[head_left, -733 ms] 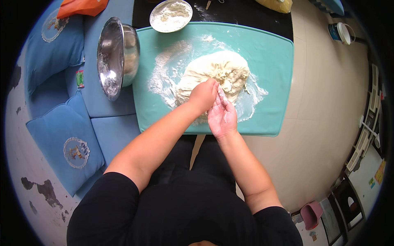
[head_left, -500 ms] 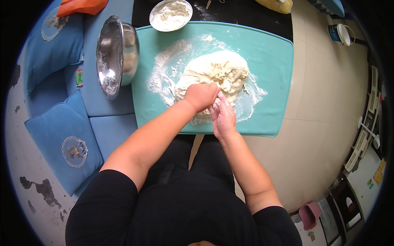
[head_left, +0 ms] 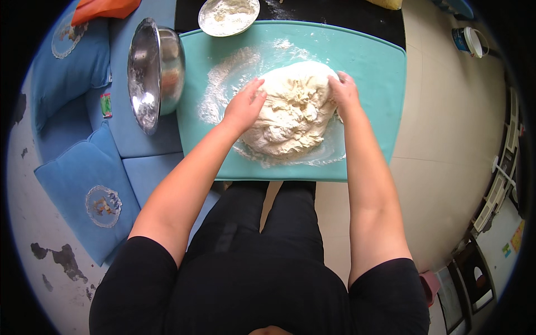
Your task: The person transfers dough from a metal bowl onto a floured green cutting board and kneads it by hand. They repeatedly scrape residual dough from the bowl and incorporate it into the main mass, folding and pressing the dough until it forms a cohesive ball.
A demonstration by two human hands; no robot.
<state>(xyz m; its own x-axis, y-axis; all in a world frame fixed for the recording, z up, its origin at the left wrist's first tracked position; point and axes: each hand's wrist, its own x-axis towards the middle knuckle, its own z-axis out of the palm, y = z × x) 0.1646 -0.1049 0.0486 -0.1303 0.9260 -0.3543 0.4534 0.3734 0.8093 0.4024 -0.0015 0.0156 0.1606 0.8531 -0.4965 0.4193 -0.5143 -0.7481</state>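
A large, lumpy mass of pale dough (head_left: 296,111) lies on a turquoise mat (head_left: 371,72) dusted with flour (head_left: 220,84). My left hand (head_left: 244,105) is at the dough's left side, its fingers a little apart and pointing away from me. At the far right edge of the dough, my right hand (head_left: 344,92) rests with bent, parted fingers against its side. Neither hand is closed round anything. The dough's top is rough and creased in the middle.
Left of the mat, a big steel bowl (head_left: 172,70) stands tipped on a blue sofa (head_left: 137,134). A white bowl of flour (head_left: 229,17) sits at the mat's far edge on a black table (head_left: 335,14). Tiled floor (head_left: 441,111) lies to the right.
My hands were together at the near part of the dough. They have moved apart and away from me, one to each side of it, and more of the dough shows.
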